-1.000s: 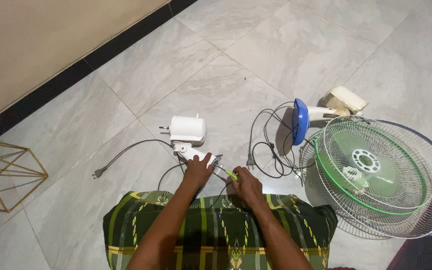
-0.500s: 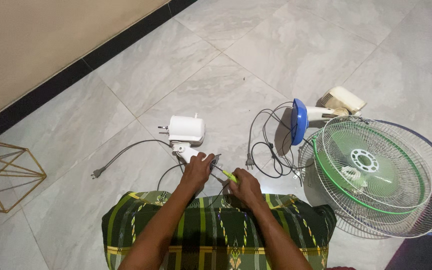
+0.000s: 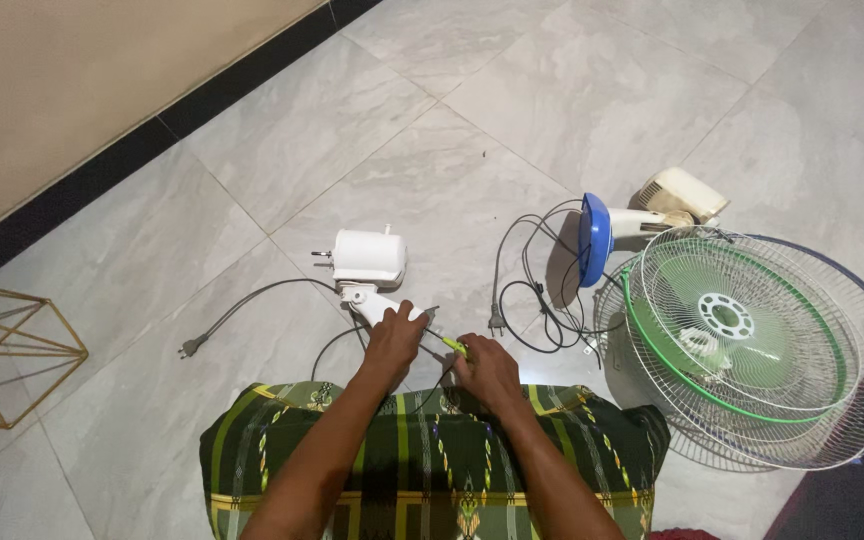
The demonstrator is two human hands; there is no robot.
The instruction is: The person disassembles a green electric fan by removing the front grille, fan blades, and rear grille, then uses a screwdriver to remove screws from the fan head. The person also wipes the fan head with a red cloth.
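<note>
On a grey tiled floor, a white fan motor's neck (image 3: 384,305) is gripped by the left hand (image 3: 393,341) while a green-handled screwdriver (image 3: 449,345), pinched in the right hand (image 3: 488,368), is held to it, where steady pressure seems needed.

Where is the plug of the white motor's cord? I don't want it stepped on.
In the head view the plug lies on the floor tiles at left, between the gold wire frame and the white motor.

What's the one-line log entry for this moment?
left hand: grips white fan motor neck | right hand: holds green screwdriver, tip at neck | fan guards: floor, right
</note>
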